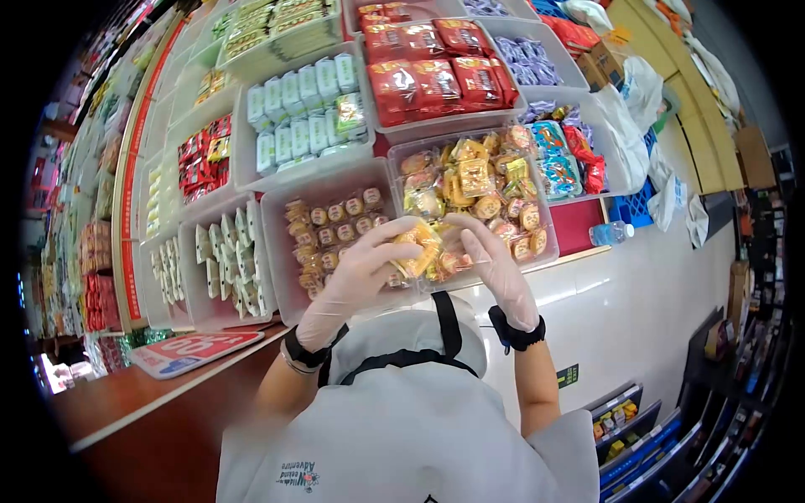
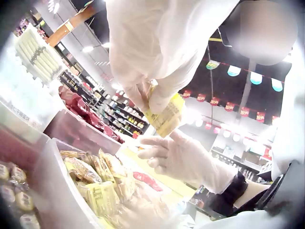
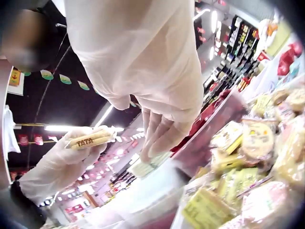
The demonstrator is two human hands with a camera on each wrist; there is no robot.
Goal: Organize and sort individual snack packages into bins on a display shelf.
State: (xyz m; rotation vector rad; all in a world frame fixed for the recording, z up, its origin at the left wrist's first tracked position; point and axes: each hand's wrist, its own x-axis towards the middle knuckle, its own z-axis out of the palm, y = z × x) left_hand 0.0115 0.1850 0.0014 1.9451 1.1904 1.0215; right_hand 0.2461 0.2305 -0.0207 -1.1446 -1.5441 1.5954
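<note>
White top (image 1: 402, 436) nearest | left grip (image 1: 356, 281): pinching yellow packet (image 1: 417, 246) clear above bin (image 1: 394, 176), likely for inspection | right grip (image 1: 496, 272): slack, empty

Left hand (image 1: 360, 272), right hand (image 1: 496, 261): thin translucent white disposable gloves (image 3: 143, 62), wrinkled, loose at cuffs, ending at wrists. Black wristbands (image 1: 516, 331) on both wrists, just behind glove cuffs. Thin pale band (image 1: 288, 361) beside left one. Forearms bare. Shirt (image 1: 419, 436) light grey, short wide sleeves. Small dark logo (image 1: 298, 476) with lettering low on shirt, reads upside down in head view. Black straps (image 1: 446, 323): one vertical, one curved across upper chest.
</note>
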